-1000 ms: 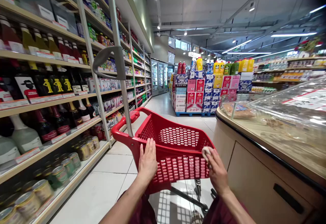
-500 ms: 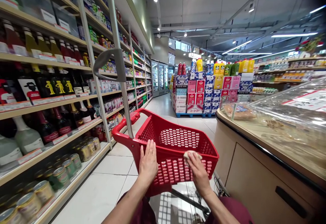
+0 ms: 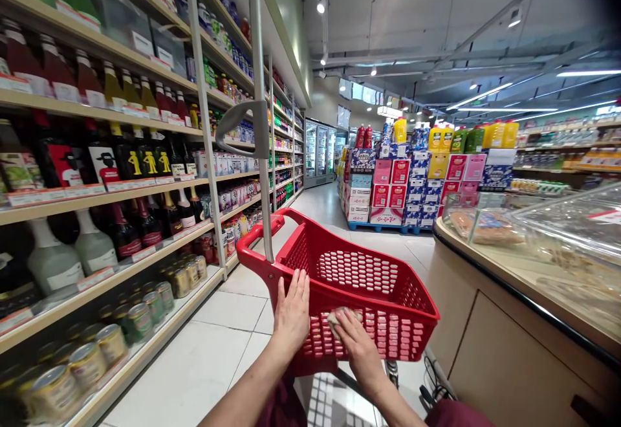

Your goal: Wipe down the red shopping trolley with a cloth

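Observation:
A red plastic shopping cart (image 3: 388,302) with perforated walls stands before me, its basket with nothing visible inside. My left hand (image 3: 292,314) lies flat against the near side wall by the handle end, fingers stretched upward and holding nothing. Under the fingers of my right hand (image 3: 358,344) is a pale cloth (image 3: 334,320), pressed onto the slotted side wall; the palm hides part of it. A grey metal pole (image 3: 264,207) rises from the cart near its red handle (image 3: 247,236) and carries a grey loop-shaped grip (image 3: 261,131).
Shelves (image 3: 145,194) of bottles and cans line the left. At right stands a wooden counter (image 3: 509,343) with clear covers over food. Stacked drink cartons (image 3: 388,184) sit on a blue pallet ahead, and glass-door coolers (image 3: 319,149) stand behind. Cables (image 3: 434,375) lie on the floor by the counter.
My right hand has moved the cloth left and slightly down along the cart's side, closer to my left hand. The left hand stays on the wall. The whole view has shifted, putting the cart farther right.

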Demonstrator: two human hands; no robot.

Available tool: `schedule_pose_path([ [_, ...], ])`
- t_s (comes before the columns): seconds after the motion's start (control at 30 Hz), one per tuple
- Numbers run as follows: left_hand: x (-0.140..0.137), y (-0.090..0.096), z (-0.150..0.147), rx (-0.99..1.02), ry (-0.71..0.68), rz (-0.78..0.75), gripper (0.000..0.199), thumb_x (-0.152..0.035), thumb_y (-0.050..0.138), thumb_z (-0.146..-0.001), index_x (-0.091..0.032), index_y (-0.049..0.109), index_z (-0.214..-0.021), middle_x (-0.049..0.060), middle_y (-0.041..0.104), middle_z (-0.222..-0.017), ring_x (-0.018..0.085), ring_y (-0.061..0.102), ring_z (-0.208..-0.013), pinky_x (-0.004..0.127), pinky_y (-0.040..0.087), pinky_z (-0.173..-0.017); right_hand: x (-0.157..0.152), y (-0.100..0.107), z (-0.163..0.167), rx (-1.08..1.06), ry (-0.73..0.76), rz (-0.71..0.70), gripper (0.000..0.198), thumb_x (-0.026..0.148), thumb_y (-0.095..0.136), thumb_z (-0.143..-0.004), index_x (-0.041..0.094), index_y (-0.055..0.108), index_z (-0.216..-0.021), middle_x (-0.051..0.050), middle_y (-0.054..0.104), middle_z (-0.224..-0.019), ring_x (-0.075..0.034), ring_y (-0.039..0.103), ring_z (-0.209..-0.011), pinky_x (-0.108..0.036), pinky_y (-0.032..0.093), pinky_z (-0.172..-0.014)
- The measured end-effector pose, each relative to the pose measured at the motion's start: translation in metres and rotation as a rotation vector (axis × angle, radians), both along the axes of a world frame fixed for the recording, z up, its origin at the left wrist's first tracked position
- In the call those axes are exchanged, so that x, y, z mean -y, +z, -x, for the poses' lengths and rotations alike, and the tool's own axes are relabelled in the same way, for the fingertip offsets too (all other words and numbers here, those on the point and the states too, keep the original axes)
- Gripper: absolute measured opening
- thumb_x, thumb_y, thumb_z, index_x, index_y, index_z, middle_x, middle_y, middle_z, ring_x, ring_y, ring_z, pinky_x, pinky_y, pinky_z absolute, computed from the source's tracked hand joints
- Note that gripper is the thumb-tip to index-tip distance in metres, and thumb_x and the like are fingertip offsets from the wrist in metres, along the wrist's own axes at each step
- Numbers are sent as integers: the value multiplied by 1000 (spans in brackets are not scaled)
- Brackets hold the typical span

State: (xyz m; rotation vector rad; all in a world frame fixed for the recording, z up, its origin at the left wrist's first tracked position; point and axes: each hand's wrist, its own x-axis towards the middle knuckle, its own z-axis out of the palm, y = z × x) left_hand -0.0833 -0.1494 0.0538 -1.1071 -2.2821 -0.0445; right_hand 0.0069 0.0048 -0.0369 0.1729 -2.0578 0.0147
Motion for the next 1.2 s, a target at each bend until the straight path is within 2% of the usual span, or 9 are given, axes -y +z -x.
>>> schedule_pose_path([
  [0.13, 8, 3, 5, -27, -20, 14, 61, -12, 35, -71, -9, 32, -131, 10, 30, -140, 21, 16, -132, 48, 5, -106, 11, 18, 13, -63, -7, 88, 45, 9, 35, -86, 24, 39, -128, -3, 44, -130, -19, 30, -126, -41, 34, -103],
  [0.33, 30, 18, 23, -62, 44, -10, 61, -13, 37, -69, -8, 33, -130, 11, 31, -139, 22, 17, -131, 50, 4, -106, 29, 10, 20, -27, 60, -23, 42, 10, 36, -86, 23, 45, -124, -1, 52, -124, -16, 34, -123, -33, 39, -100],
  [0.43, 32, 18, 22, -72, 50, -7, 60, -15, 38, -70, -7, 35, -129, 13, 34, -137, 22, 18, -131, 48, 6, -106, 40, 24, 29, -57, 64, 34, 43, 8, 36, -85, 22, 44, -125, -4, 48, -127, -17, 33, -124, -36, 38, -101],
  [0.53, 38, 18, 21, -90, -6, -39, 59, -16, 40, -70, -10, 36, -129, 10, 36, -137, 22, 22, -130, 47, 4, -107, 48, 41, 40, -108, 73, 65, 48, 4, 34, -84, 23, 40, -127, -4, 46, -129, -19, 31, -125, -42, 34, -103],
  [0.63, 55, 28, 28, -107, -57, -111, 56, -15, 39, -72, -17, 39, -128, 6, 43, -133, 20, 29, -127, 46, 1, -107, 55, 38, 42, -62, 113, 8, 46, 6, 35, -85, 25, 41, -126, -2, 50, -125, -17, 33, -124, -39, 36, -102],
  [0.77, 79, 51, 48, -108, 140, -242, 59, -12, 38, -70, -11, 36, -129, 11, 38, -135, 24, 26, -128, 51, 5, -106, 71, 45, 50, -44, 155, 17, 42, 8, 36, -85, 24, 48, -122, -2, 51, -124, -17, 35, -123, -36, 40, -100],
  [0.9, 87, 62, 60, -57, 176, -167, 59, -14, 41, -66, -11, 41, -126, 10, 37, -136, 25, 23, -129, 53, 9, -105, 96, 75, 77, -124, 148, 25, 39, 8, 37, -85, 19, 51, -119, -6, 50, -125, -19, 31, -125, -39, 36, -102],
  [1.1, 90, 57, 57, -45, 123, -147, 62, -12, 42, -66, -13, 37, -128, 8, 34, -138, 23, 24, -129, 53, 10, -105, 113, 50, 78, -90, 219, -162, 31, 14, 37, -87, 20, 58, -109, 0, 60, -113, -14, 38, -121, -28, 40, -99],
  [1.2, 91, 53, 56, -35, 109, -164, 60, -10, 40, -68, -12, 37, -128, 8, 35, -137, 22, 25, -129, 52, 12, -105, 111, 61, 76, -95, 199, -149, 32, 13, 37, -87, 20, 59, -108, -1, 57, -118, -15, 37, -122, -31, 39, -100],
])
